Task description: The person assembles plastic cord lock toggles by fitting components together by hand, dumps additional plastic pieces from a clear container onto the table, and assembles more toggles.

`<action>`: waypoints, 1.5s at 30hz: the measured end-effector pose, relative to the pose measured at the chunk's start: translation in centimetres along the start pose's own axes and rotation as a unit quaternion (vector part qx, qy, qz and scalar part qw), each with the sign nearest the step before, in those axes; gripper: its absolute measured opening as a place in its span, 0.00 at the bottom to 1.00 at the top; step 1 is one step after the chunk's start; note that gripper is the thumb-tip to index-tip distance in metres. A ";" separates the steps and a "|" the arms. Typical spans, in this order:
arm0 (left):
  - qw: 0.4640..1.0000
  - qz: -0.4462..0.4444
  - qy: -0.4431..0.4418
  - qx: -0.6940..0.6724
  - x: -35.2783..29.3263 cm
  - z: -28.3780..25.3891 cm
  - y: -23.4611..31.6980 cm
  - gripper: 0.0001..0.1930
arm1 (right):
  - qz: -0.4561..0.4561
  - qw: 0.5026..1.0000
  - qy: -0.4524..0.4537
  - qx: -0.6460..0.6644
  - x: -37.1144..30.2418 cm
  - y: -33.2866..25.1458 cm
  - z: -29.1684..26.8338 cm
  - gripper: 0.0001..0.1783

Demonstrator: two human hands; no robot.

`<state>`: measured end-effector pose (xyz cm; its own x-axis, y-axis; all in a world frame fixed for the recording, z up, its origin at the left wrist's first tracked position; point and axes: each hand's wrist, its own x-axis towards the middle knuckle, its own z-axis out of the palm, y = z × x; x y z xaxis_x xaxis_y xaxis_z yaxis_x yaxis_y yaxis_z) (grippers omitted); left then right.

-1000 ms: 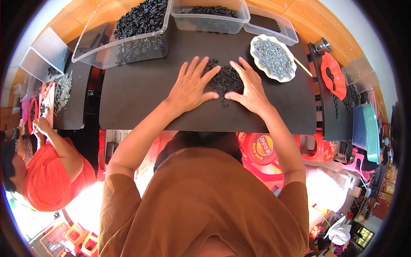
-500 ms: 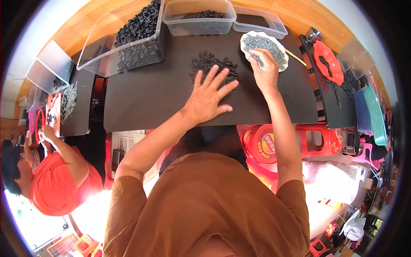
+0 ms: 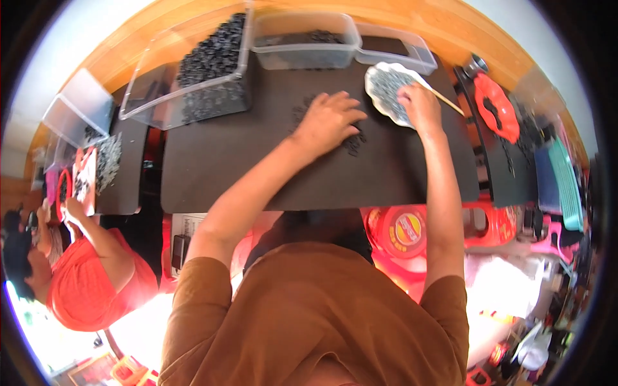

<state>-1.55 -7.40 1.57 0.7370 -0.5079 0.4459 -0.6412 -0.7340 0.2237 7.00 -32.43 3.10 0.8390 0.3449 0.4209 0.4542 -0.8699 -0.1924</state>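
Note:
Small black ring-like pieces (image 3: 354, 145) lie scattered on the dark brown table (image 3: 257, 174). My left hand (image 3: 329, 122) rests over them, fingers curved and apart, hiding part of the pile; nothing is seen gripped in it. A white scalloped dish (image 3: 369, 83) at the right holds many small grey pieces (image 3: 387, 83). My right hand (image 3: 422, 108) is over its right side, fingers drawn together in a closed shape. What the fingertips hold, if anything, is hidden. A thin wooden stick (image 3: 447, 101) slants away from the dish's right edge, beyond my right hand.
A large clear bin (image 3: 151, 112) of black pieces stands far left. Beside it are two smaller clear tubs (image 3: 306, 61) (image 3: 396, 62). A red dish (image 3: 508, 122) sits on the right-hand table. At the left, a person in red (image 3: 96, 283) works at another table.
My left hand has gone from flat and spread to curved, shifting slightly right over the black pieces. My right hand has moved right across the dish. The view has shifted slightly.

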 end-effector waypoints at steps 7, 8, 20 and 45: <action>0.967 -0.037 0.235 -0.088 -0.8 -13.9 -3.1 0.14 | 0.049 0.997 0.017 0.061 -0.9 -0.9 -1.4 0.05; 0.960 -0.113 0.234 -0.101 -1.2 -16.2 -5.9 0.14 | 0.051 0.995 0.049 0.077 -0.7 -1.4 -1.3 0.05; 0.877 -0.390 0.129 0.249 -15.8 -26.3 -33.8 0.24 | -0.090 0.959 0.100 0.248 2.9 -10.8 -0.4 0.07; 0.831 -0.419 0.196 -0.309 -11.7 -34.2 -23.6 0.35 | 0.035 0.708 -0.114 0.696 5.5 -27.3 5.8 0.42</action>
<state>-2.36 31.32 20.74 0.9315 0.3394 0.1310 -0.0152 -0.3235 0.9461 0.97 -4.73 5.50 0.8284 0.5040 0.2444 0.1323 0.2479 -0.9597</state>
